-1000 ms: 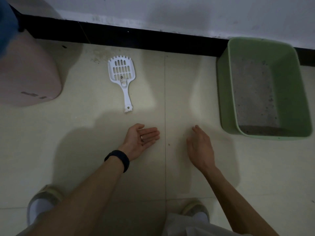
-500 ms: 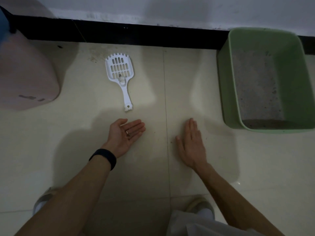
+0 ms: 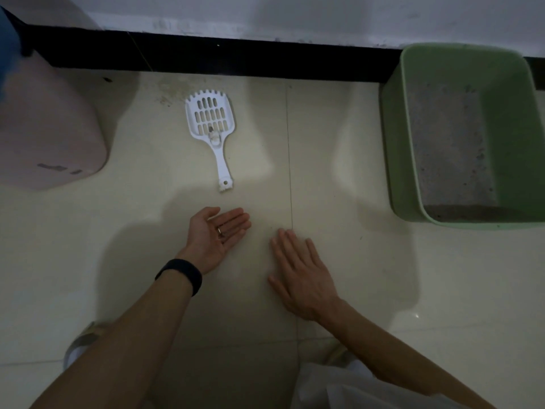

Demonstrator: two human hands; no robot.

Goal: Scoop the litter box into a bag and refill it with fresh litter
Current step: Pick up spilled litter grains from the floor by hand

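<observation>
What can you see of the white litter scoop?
The scoop is white, plastic-looking: a slotted, toothed head and a thin handle ending in a hanging hole. It lies flat on the floor, head away from the person. Only the floor touches it; the open left hand is near the handle end, apart.

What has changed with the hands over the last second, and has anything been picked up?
The right hand has turned from edge-on to palm down, fingers spread. Nothing was taken hold of or let go. The left hand stays open, palm up. The white litter scoop still lies untouched on the floor, and the green litter box sits where it was.
</observation>
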